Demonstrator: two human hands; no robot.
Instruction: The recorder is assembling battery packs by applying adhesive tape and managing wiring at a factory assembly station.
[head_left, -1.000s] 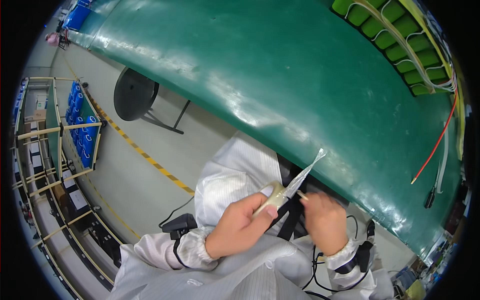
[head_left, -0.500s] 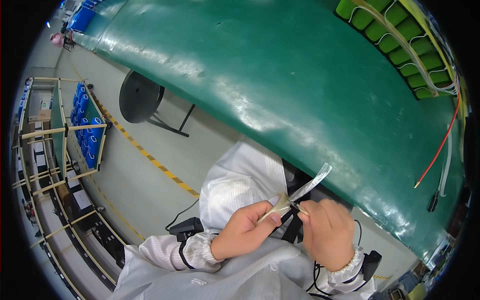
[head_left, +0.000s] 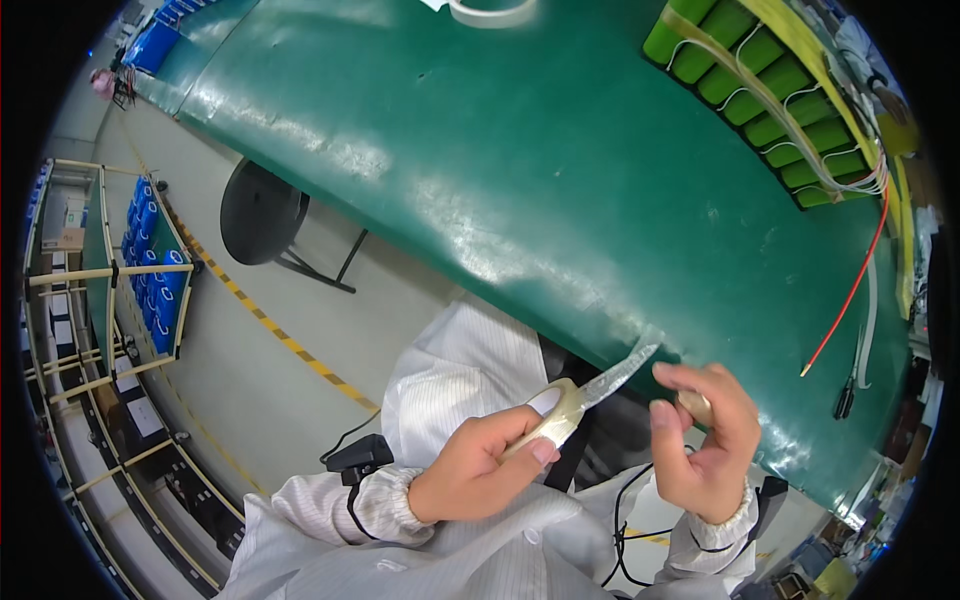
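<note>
My left hand point(head_left: 480, 465) is closed on a roll of translucent tape point(head_left: 558, 425), with the thumb on its side. From the roll a loose strip of tape point(head_left: 622, 376) sticks out, its free end near the edge of the green table point(head_left: 400, 110). Apart from the strip, to its right, my right hand point(head_left: 708, 440) is raised, thumb and forefinger spread. The other fingers are curled; something pale point(head_left: 695, 406) shows among them, and I cannot tell whether it is a covered fingertip or a small object.
Green battery cells point(head_left: 770, 125) with white wires lie at the far right. Nearer are a red wire point(head_left: 850, 290) and a slim black-ended thing point(head_left: 845, 400). A pale ring point(head_left: 495, 17) lies at the far edge of view. A black stool point(head_left: 262, 212) and racks point(head_left: 110, 270) stand left.
My right hand has drawn away from the tape to the right, and its thumb and forefinger have spread. The tape roll stays in my left hand. The view has shifted slightly.
</note>
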